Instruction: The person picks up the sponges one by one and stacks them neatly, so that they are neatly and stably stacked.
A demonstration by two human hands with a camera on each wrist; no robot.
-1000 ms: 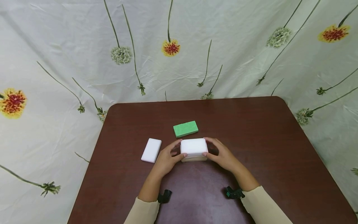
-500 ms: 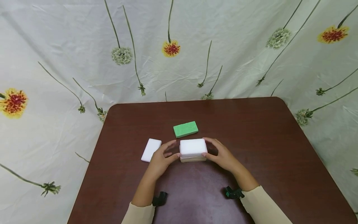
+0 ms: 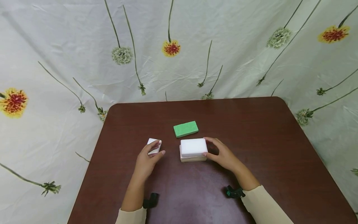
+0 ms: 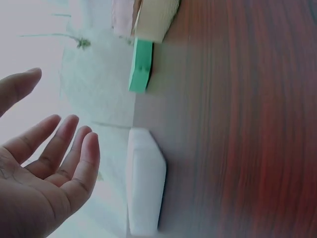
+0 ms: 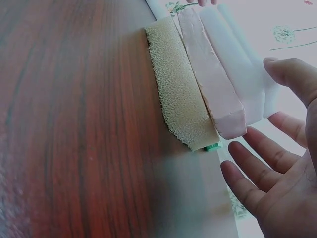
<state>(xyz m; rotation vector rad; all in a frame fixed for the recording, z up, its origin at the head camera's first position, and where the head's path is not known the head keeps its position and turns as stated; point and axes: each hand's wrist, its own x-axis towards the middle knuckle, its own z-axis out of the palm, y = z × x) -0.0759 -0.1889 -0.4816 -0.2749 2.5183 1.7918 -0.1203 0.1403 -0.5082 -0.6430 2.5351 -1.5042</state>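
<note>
A small stack stands on the brown table: a porous cream sponge (image 5: 178, 84) at the bottom, a pale pink block (image 5: 210, 69) on it, and smooth white layers above. My right hand (image 3: 227, 158) holds the right end of the top white block (image 3: 193, 147), thumb at the front corner and index finger at the back. To the left, my left hand (image 3: 144, 165) hovers over a separate flat white block (image 3: 151, 142), partly covering it in the head view. Its fingers are loosely bent and grip nothing; the left wrist view shows a gap between them and that white block (image 4: 147, 183).
Just behind the stack lies a green block (image 3: 185, 129) on the table (image 3: 251, 124). A white flowered cloth (image 3: 229, 28) hangs beyond the table's far edge and at both sides. Each wrist wears a dark camera mount (image 3: 151, 200).
My left hand has let go of the stack's top white block and moved left, over the separate white block. My right hand has stayed at the stack.
</note>
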